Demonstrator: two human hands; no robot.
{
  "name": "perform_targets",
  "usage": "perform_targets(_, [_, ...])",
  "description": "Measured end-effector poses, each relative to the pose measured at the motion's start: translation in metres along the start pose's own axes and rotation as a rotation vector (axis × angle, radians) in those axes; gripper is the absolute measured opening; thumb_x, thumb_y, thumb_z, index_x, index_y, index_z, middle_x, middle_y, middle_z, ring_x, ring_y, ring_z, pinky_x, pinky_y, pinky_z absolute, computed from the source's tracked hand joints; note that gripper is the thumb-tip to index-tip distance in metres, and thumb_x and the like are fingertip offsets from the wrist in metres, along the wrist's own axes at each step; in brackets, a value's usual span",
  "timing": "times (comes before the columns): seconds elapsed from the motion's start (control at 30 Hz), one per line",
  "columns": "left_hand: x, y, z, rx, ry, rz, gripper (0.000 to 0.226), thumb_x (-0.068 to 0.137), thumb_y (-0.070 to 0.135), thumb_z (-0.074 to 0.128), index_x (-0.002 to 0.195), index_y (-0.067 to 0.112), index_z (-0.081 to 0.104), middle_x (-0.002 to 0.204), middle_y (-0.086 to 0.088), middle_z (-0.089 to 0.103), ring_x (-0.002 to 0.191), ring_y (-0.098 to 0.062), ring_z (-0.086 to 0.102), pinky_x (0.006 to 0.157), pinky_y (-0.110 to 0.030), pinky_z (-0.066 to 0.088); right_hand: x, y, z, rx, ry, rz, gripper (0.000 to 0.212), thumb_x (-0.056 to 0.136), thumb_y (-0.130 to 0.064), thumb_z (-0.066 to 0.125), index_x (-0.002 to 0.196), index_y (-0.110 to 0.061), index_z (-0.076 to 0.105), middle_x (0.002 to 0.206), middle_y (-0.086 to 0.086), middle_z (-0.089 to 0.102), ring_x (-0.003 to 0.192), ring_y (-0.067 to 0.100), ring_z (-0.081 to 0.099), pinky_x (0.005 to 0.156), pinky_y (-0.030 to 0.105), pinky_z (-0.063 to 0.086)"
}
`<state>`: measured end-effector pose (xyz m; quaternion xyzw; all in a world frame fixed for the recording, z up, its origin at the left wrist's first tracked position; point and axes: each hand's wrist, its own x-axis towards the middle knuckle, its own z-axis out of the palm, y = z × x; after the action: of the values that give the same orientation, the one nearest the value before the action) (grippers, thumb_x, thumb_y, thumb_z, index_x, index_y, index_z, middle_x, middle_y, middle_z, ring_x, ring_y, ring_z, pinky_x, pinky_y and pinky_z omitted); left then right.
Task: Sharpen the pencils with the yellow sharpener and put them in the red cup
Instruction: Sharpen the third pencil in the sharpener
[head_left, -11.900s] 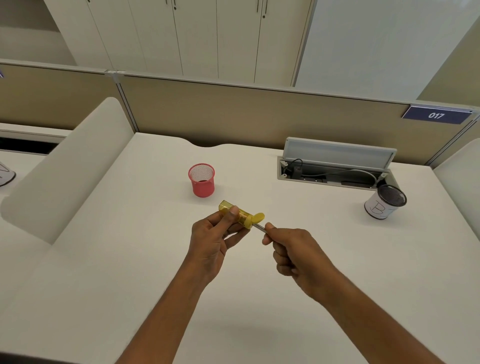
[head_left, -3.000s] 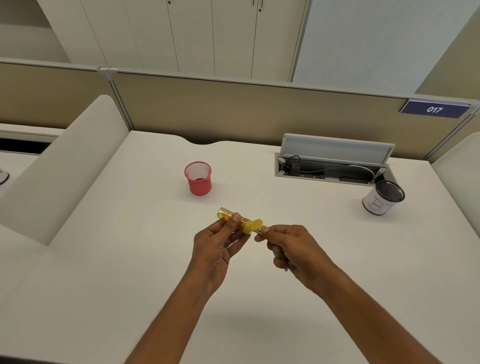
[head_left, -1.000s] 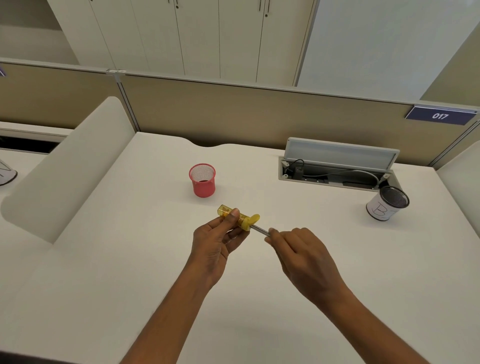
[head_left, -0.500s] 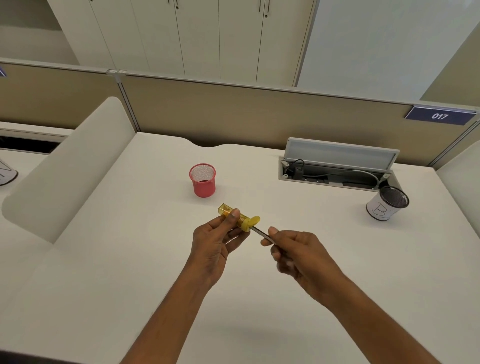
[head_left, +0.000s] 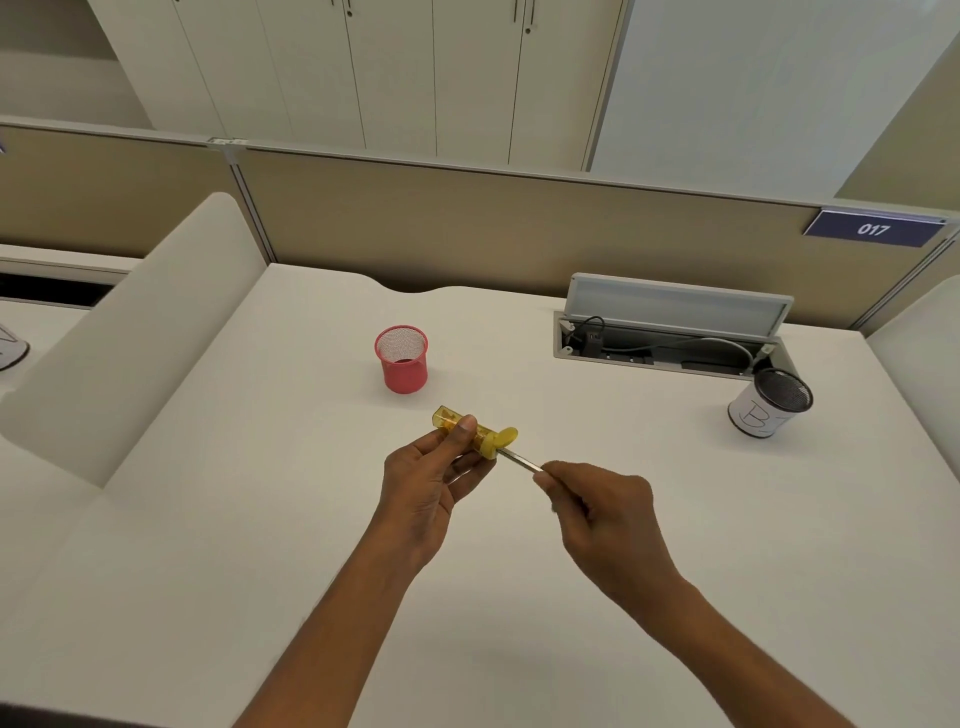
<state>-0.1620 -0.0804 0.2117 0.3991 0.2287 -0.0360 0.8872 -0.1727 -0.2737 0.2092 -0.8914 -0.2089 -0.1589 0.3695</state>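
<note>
Yellow translucent plastic sharpener, clenched in the left hand above the white surface, takes the slim grey pencil pinched by the right hand; sharpening seems underway, next the red mesh cup.

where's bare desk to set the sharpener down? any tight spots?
Bare desk left of the left hand, and between the red cup and the cable tray. Also near the front edge, right of the right hand. Tightest spot: the white cup by the tray's right end.
</note>
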Motion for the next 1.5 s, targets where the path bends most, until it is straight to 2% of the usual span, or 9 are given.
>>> perform_targets(0.13, [-0.001, -0.001, -0.002, 0.015, -0.025, -0.007, 0.031, 0.081, 0.018, 0.076, 0.103, -0.004, 0.074, 0.108, -0.023, 0.076, 0.103, -0.034, 0.075, 0.080, -0.035, 0.063, 0.012, -0.020, -0.011, 0.817, -0.199, 0.903, 0.023, 0.096, -0.019, 0.069, 0.081, -0.003, 0.077, 0.056, 0.003, 0.050, 0.045, 0.013, 0.029, 0.048, 0.024, 0.028])
perform_targets(0.2, [-0.001, -0.001, -0.003, 0.005, -0.022, -0.011, 0.032, 0.081, 0.018, 0.076, 0.104, -0.004, 0.074, 0.109, -0.024, 0.076, 0.102, -0.033, 0.075, 0.079, -0.035, 0.063, 0.018, -0.021, -0.018, 1.054, -0.296, 1.120, 0.025, 0.096, -0.019, 0.067, 0.088, 0.004, 0.074, 0.058, 0.003, 0.047, 0.044, 0.010, 0.023, 0.045, 0.022, 0.023])
perform_targets(0.3, [-0.001, -0.001, -0.004, 0.003, -0.014, -0.007, 0.033, 0.083, 0.018, 0.075, 0.107, -0.005, 0.073, 0.110, -0.025, 0.076, 0.104, -0.035, 0.075, 0.080, -0.036, 0.063, 0.012, -0.021, -0.016, 0.868, -0.293, 0.913, 0.029, 0.099, -0.027, 0.065, 0.089, -0.002, 0.076, 0.057, 0.003, 0.055, 0.042, 0.014, 0.035, 0.047, 0.025, 0.031])
perform_targets(0.4, [0.000, 0.001, -0.003, -0.019, 0.005, -0.001, 0.035, 0.084, 0.017, 0.074, 0.110, -0.007, 0.072, 0.110, -0.025, 0.075, 0.101, -0.033, 0.076, 0.078, -0.036, 0.063, 0.000, -0.015, -0.005, 0.225, -0.099, 0.297, 0.023, 0.094, -0.042, 0.068, 0.097, -0.020, 0.074, 0.066, -0.004, 0.068, 0.053, 0.014, 0.058, 0.055, 0.028, 0.048])
perform_targets(0.5, [0.001, 0.002, -0.001, -0.040, 0.030, -0.005, 0.029, 0.086, 0.014, 0.073, 0.107, -0.006, 0.073, 0.107, -0.024, 0.076, 0.091, -0.029, 0.077, 0.075, -0.035, 0.064, -0.006, 0.005, 0.002, -0.340, -0.023, -0.228, 0.036, 0.097, -0.037, 0.066, 0.117, -0.006, 0.070, 0.078, 0.001, 0.068, 0.062, 0.019, 0.060, 0.056, 0.029, 0.052])
perform_targets(0.63, [0.001, 0.001, 0.001, -0.036, 0.031, -0.013, 0.030, 0.089, 0.013, 0.072, 0.109, -0.009, 0.072, 0.108, -0.025, 0.075, 0.091, -0.029, 0.077, 0.076, -0.035, 0.064, -0.006, 0.015, 0.005, -0.524, 0.034, -0.417, 0.021, 0.093, -0.013, 0.073, 0.108, 0.002, 0.073, 0.071, 0.007, 0.063, 0.055, 0.026, 0.050, 0.049, 0.035, 0.045])
perform_targets(0.77, [0.000, 0.001, 0.000, -0.033, 0.012, -0.013, 0.034, 0.085, 0.016, 0.074, 0.109, -0.008, 0.072, 0.110, -0.025, 0.075, 0.094, -0.030, 0.077, 0.079, -0.036, 0.064, -0.002, 0.008, 0.004, -0.321, 0.025, -0.253, 0.019, 0.099, -0.020, 0.061, 0.090, -0.008, 0.072, 0.059, 0.000, 0.049, 0.050, 0.022, 0.041, 0.045, 0.035, 0.039])
perform_targets(1.07, [-0.002, 0.004, 0.002, 0.039, -0.043, 0.012, 0.023, 0.085, 0.015, 0.072, 0.100, -0.003, 0.075, 0.103, -0.021, 0.077, 0.101, -0.035, 0.076, 0.082, -0.036, 0.064, 0.021, -0.024, -0.015, 0.985, -0.250, 1.148, 0.035, 0.102, -0.027, 0.059, 0.080, -0.001, 0.067, 0.051, 0.000, 0.031, 0.045, 0.014, 0.021, 0.049, 0.027, 0.021])
perform_targets(1.5, [0.002, 0.012, -0.001, -0.077, 0.026, -0.002, 0.016, 0.085, 0.015, 0.073, 0.092, 0.001, 0.077, 0.105, -0.021, 0.078, 0.089, -0.027, 0.078, 0.085, -0.037, 0.064, 0.005, -0.004, -0.030, 0.902, -0.243, 0.954, 0.043, 0.100, -0.034, 0.059, 0.089, 0.006, 0.072, 0.055, 0.005, 0.040, 0.046, 0.015, 0.025, 0.056, 0.030, 0.030])
